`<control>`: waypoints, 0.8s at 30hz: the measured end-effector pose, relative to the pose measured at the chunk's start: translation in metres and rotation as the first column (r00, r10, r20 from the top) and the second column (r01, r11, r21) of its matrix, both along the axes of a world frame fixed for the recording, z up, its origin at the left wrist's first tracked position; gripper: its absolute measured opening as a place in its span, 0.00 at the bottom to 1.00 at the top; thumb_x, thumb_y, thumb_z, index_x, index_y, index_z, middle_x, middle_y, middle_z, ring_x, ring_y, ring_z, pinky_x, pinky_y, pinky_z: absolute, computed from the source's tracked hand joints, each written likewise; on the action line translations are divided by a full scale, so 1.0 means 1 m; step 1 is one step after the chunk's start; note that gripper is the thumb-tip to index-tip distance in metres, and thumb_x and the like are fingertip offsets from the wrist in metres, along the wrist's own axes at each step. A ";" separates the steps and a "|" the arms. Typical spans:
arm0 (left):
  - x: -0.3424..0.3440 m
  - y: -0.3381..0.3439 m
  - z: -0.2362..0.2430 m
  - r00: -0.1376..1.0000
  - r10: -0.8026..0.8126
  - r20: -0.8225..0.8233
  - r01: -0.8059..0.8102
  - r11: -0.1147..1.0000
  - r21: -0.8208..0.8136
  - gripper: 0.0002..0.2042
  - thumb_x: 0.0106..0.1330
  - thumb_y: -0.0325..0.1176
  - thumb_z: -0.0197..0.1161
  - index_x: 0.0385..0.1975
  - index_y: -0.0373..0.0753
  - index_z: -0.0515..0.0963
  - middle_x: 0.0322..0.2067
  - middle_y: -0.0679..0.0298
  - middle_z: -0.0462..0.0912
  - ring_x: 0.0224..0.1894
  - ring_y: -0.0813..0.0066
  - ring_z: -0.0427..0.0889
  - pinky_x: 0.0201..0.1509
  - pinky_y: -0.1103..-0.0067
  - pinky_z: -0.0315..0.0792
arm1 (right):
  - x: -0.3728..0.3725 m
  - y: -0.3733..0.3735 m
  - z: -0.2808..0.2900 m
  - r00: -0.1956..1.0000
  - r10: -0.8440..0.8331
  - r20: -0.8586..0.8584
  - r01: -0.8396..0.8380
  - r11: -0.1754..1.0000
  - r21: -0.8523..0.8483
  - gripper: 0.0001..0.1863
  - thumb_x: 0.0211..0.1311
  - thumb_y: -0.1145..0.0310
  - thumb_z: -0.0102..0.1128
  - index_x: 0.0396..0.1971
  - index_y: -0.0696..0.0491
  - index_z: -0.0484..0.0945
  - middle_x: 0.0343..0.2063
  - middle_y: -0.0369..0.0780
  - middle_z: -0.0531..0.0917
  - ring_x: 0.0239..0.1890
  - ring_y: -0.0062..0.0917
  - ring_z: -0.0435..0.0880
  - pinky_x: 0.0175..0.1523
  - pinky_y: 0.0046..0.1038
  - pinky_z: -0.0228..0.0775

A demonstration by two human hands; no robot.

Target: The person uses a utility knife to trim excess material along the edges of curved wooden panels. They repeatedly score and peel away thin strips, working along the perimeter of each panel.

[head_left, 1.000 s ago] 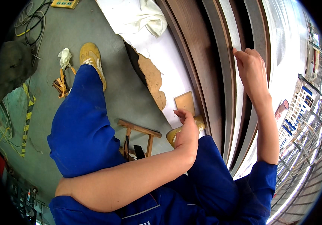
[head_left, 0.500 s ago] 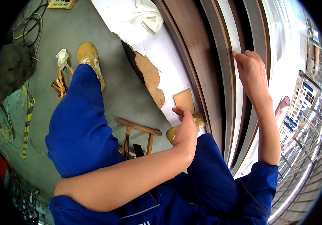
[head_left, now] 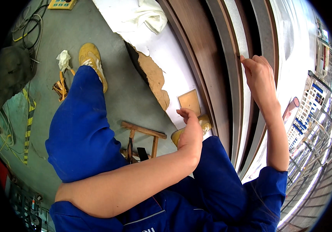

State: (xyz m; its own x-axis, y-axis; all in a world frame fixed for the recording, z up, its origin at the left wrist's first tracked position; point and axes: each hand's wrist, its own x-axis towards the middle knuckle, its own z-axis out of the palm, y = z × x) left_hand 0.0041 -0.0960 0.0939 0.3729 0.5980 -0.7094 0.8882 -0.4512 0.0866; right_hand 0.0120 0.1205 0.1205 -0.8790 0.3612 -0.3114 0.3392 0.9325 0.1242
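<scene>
Upper left: cables (head_left: pixel 38 29) loose on floor (head_left: pixel 114 91). Lower centre: stool (head_left: pixel 143 128), probably hampering footing. Centre: left hand (head_left: pixel 190 131) loosely curled, apparently empty, near tan square (head_left: pixel 189 101). Right of centre: panels (head_left: pixel 228 58), dark gaps between. Upper right: right hand (head_left: pixel 259 73) narrowed, fingertips at panel edge, presumably for control; contents unclear.

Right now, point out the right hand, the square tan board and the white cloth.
Right hand (head_left: pixel 260 76), head view: back of the hand.
Square tan board (head_left: pixel 189 101), head view: flat face.
White cloth (head_left: pixel 153 19), head view: crumpled folds.
</scene>
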 end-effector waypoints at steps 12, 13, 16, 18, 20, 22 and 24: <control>0.001 0.001 0.000 1.000 -0.003 0.008 0.003 1.000 -0.017 0.23 0.65 0.38 0.58 0.60 0.40 0.73 0.55 0.57 0.77 0.57 0.58 0.75 0.60 0.58 0.65 | 0.015 0.000 0.003 0.999 0.031 0.022 -0.031 0.999 -0.008 0.08 0.63 0.76 0.56 0.37 0.60 0.83 0.24 0.46 0.74 0.34 0.38 0.75 0.44 0.39 0.69; 0.001 0.002 -0.001 1.000 -0.010 0.013 0.010 1.000 -0.026 0.23 0.65 0.38 0.58 0.60 0.40 0.73 0.55 0.57 0.77 0.57 0.58 0.75 0.61 0.57 0.65 | 0.018 0.001 0.001 0.999 0.028 0.025 -0.028 1.000 -0.010 0.08 0.63 0.76 0.56 0.37 0.60 0.83 0.24 0.46 0.74 0.34 0.38 0.75 0.44 0.39 0.69; 0.004 0.000 -0.003 1.000 0.019 0.003 -0.019 1.000 -0.023 0.23 0.66 0.37 0.57 0.61 0.40 0.73 0.55 0.58 0.77 0.58 0.58 0.75 0.61 0.57 0.64 | 0.021 -0.001 0.003 0.999 0.031 0.043 -0.031 1.000 -0.003 0.08 0.63 0.76 0.55 0.37 0.60 0.83 0.23 0.46 0.74 0.34 0.38 0.75 0.44 0.39 0.69; 0.004 0.000 -0.003 1.000 0.012 -0.003 -0.012 1.000 -0.019 0.23 0.66 0.37 0.57 0.60 0.40 0.73 0.55 0.57 0.77 0.58 0.58 0.74 0.61 0.57 0.64 | 0.022 -0.002 0.004 0.998 0.035 0.053 -0.036 0.999 0.004 0.09 0.64 0.75 0.55 0.38 0.60 0.83 0.24 0.46 0.73 0.34 0.38 0.75 0.44 0.39 0.69; 0.004 0.001 -0.004 1.000 -0.016 -0.002 0.016 1.000 -0.014 0.22 0.67 0.37 0.56 0.60 0.38 0.72 0.54 0.55 0.78 0.56 0.57 0.76 0.59 0.57 0.66 | 0.024 -0.003 0.004 0.998 0.044 0.052 -0.044 0.999 0.007 0.09 0.64 0.75 0.55 0.38 0.60 0.83 0.24 0.45 0.73 0.34 0.38 0.75 0.43 0.38 0.69; 0.005 0.003 -0.006 0.998 -0.064 0.004 0.064 0.998 -0.009 0.21 0.69 0.36 0.53 0.60 0.34 0.71 0.53 0.50 0.78 0.53 0.55 0.78 0.55 0.57 0.70 | 0.029 -0.002 0.003 0.998 0.036 0.043 -0.036 0.999 -0.006 0.09 0.64 0.75 0.55 0.38 0.59 0.83 0.24 0.45 0.73 0.34 0.38 0.75 0.43 0.38 0.69; 0.005 0.004 -0.005 0.997 -0.073 0.004 0.073 0.997 -0.021 0.22 0.69 0.37 0.54 0.60 0.35 0.71 0.54 0.50 0.78 0.54 0.55 0.78 0.56 0.57 0.70 | 0.034 -0.001 0.003 0.999 0.030 0.034 -0.029 0.999 -0.012 0.09 0.64 0.75 0.55 0.38 0.59 0.83 0.23 0.45 0.73 0.34 0.37 0.75 0.43 0.38 0.69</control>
